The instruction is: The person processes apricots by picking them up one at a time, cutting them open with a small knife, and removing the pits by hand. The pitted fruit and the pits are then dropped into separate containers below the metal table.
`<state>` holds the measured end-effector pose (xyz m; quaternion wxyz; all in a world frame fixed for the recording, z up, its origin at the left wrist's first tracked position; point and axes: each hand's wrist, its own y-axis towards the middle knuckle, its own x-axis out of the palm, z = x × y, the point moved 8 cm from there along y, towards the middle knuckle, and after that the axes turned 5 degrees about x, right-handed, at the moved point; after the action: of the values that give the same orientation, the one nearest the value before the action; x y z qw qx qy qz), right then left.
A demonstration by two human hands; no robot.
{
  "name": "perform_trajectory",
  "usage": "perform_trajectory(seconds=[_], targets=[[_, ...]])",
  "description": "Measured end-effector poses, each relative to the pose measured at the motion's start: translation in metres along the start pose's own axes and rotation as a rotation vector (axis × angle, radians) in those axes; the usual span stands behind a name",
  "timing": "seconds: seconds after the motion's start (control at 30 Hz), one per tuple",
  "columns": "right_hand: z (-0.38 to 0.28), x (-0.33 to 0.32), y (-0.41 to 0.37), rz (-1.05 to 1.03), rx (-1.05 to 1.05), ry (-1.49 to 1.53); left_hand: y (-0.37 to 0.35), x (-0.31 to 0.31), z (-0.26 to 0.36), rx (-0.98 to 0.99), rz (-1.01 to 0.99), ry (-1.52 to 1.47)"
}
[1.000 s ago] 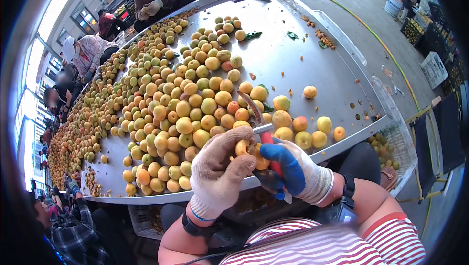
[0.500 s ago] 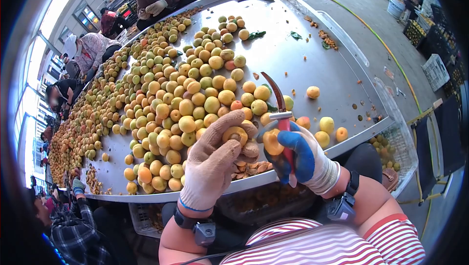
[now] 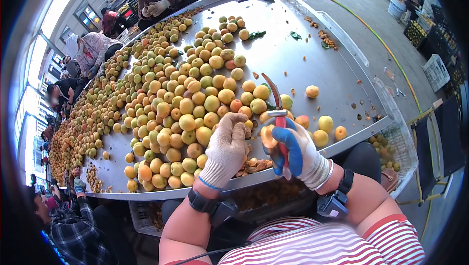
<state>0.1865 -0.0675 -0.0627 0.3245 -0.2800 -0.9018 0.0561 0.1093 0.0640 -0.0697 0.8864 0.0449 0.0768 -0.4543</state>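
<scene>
One broad metal tabletop [image 3: 312, 64] filled most of my feed, its left side covered by a spread of yellow-orange fruit [image 3: 186, 106]. Near its edge I had two gloved hands: the left hand [image 3: 227, 145] had curled fingers turned away, so I couldn't tell whether they gripped anything; the right hand [image 3: 300, 150] had its fingers clamped on a curved, red-handled knife [image 3: 277, 113], blade up. Between the hands lay some brown pieces [image 3: 250, 167], and a cut fruit half [image 3: 268, 137] sat against the right fingers, beside the handle.
</scene>
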Motion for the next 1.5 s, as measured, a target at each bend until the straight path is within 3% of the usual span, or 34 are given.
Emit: perform_trajectory(seconds=[0.1,0.43,0.53,0.6,0.67,0.73,0.77,0.83,0.87,0.9,0.97,1.03,1.1,1.13,1.17,1.23,1.37,1.4,1.5], targets=[[0.002,-0.004,0.001,0.012,0.013,0.034,0.003,0.002,0.003,0.098,0.012,0.195],[0.002,-0.01,0.005,0.017,-0.038,0.007,0.007,0.004,-0.007,0.044,-0.018,0.097],[0.006,-0.012,0.008,0.053,-0.006,0.026,0.006,0.001,-0.012,-0.083,-0.072,-0.098],[0.001,-0.012,0.007,0.068,-0.009,-0.003,0.003,0.004,-0.008,-0.167,-0.136,-0.456],[0.002,-0.013,0.006,0.082,-0.011,-0.033,0.0,0.001,0.004,-0.18,-0.128,-0.514],[-0.008,-0.006,0.004,0.006,-0.204,-0.24,0.001,-0.008,0.006,-0.156,-0.138,-0.593],[-0.01,0.002,-0.007,-0.081,0.087,-0.149,0.001,-0.01,0.008,-0.154,-0.133,-0.591],[-0.013,0.013,-0.009,-0.171,-0.032,-0.36,0.005,-0.02,0.016,-0.093,-0.077,-0.561],[-0.008,0.017,-0.015,-0.26,0.12,-0.436,0.006,-0.023,0.019,-0.087,-0.074,-0.542],[-0.007,0.023,-0.013,-0.37,-0.054,-0.647,0.005,-0.026,0.022,-0.085,-0.071,-0.542],[0.001,0.035,-0.022,-0.496,0.076,-0.601,0.003,-0.03,0.028,-0.065,-0.055,-0.529],[-0.017,0.04,-0.025,-0.477,-0.013,-0.715,0.0,-0.029,0.032,-0.073,-0.047,-0.508],[-0.032,0.02,-0.018,-0.229,0.045,-0.647,-0.008,-0.019,0.034,-0.111,-0.082,-0.528],[-0.036,0.004,-0.014,-0.087,0.024,-0.372,-0.013,-0.012,0.039,-0.118,-0.145,-0.488],[-0.053,0.008,-0.022,-0.082,-0.067,-0.198,-0.02,-0.003,0.045,-0.138,-0.186,-0.469],[-0.077,0.015,-0.023,-0.278,-0.435,-0.133,-0.034,0.015,0.055,-0.175,-0.242,-0.506],[-0.098,0.015,-0.041,-0.184,-0.567,-0.027,-0.056,0.037,0.062,-0.202,-0.331,-0.53],[-0.1,0.016,-0.045,-0.213,-0.572,0.006,-0.061,0.042,0.062,-0.212,-0.443,-0.516],[-0.1,0.018,-0.048,-0.245,-0.605,0.037,-0.073,0.05,0.064,-0.248,-0.463,-0.553]])
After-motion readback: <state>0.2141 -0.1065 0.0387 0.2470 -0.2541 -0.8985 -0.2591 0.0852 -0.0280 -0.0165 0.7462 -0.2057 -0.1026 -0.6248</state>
